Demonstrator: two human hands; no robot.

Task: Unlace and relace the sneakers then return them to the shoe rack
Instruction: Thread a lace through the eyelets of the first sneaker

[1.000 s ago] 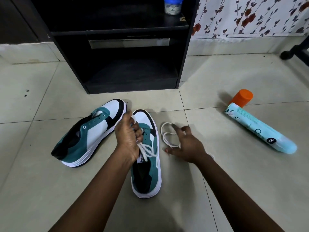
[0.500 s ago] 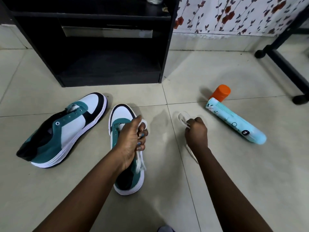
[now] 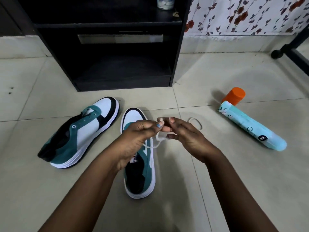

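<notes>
Two sneakers on the tiled floor (image 3: 234,190), both teal suede with white panels, black trim and thick white soles. Left sneaker (image 3: 78,134) tipped onto its side, toe toward the black shoe rack (image 3: 107,67), eyelets bare. Right sneaker (image 3: 142,164) upright, toe also toward the rack, just beside the first, partly under the hands. One white lace (image 3: 158,141) running from that shoe up into both hands; a loop of white cord (image 3: 195,123) lying on the floor just beyond the right hand, its link to the held lace hidden. Left hand (image 3: 138,136) above the right sneaker, thumb and fingers curled and pinching the lace. Right hand (image 3: 189,136) close against it, fingertips (image 3: 172,120) pinching the same lace, the other fingers loosely bent. Toward the right edge of the floor, one pale blue spray can (image 3: 250,129) on its side with an orange cap (image 3: 235,96). One jar (image 3: 165,2) on the upper shelf of the rack, only partly in frame. Flowered wallpaper (image 3: 242,14) behind, and a black furniture leg (image 3: 291,46) at the far right.
</notes>
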